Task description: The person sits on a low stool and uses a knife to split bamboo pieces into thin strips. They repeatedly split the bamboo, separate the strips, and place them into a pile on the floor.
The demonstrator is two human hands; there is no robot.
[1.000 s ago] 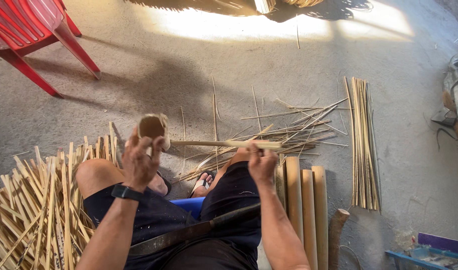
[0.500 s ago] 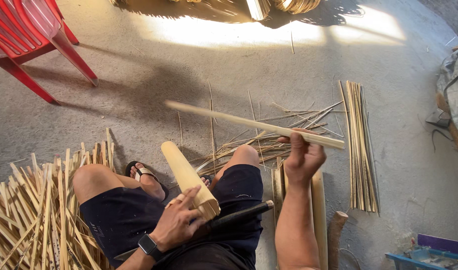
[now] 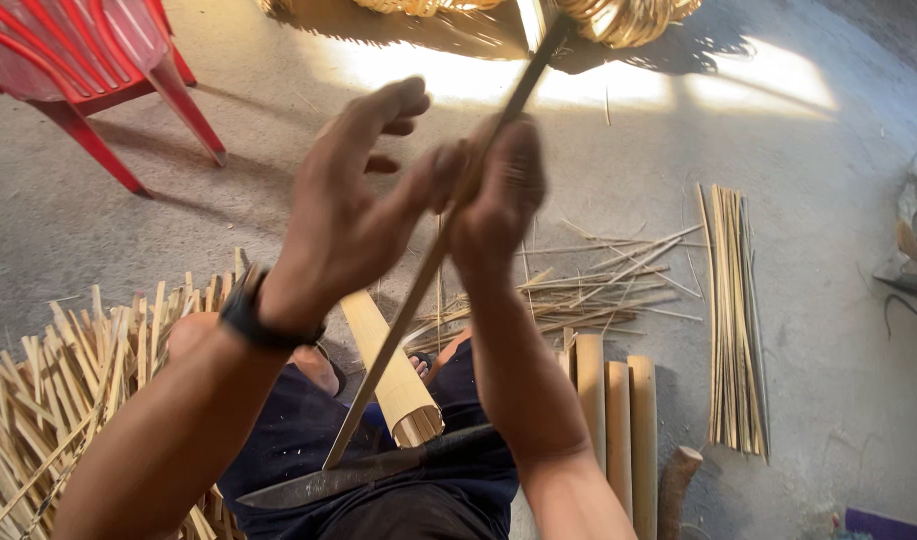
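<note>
Item: one long, thin bamboo strip point(image 3: 433, 262), pale tan, flat and narrow. Its long axis ran on a steep diagonal, the lower end pointing down toward the lap at lower left, the upper end pointing up and away to the right, toward the sunlit floor. It was held up in front of the head camera, above the knees.

Hands: the right hand point(image 3: 498, 205) was clenched round the strip about midway along it. The left hand point(image 3: 353, 215) pressed against the strip just beside the right, thumb side touching it, fingers spread loosely open; whether it gripped the strip could not be told. A dark watch band sat on the left wrist.

Accompanying items:
- One bamboo half-round billet point(image 3: 390, 368), smooth and yellowish, propped between the knees, cut end toward the camera.
- One long dark metal blade point(image 3: 368, 475), lying across the lap.
- Three split bamboo slabs point(image 3: 618, 425), flat, side by side on the floor at the right.
- One bundle of thin slivers point(image 3: 730, 320), laid parallel, further right.
- One loose heap of split sticks point(image 3: 68, 380), at the left.
- One red plastic chair point(image 3: 88, 70), upper left, on grey concrete.
</note>
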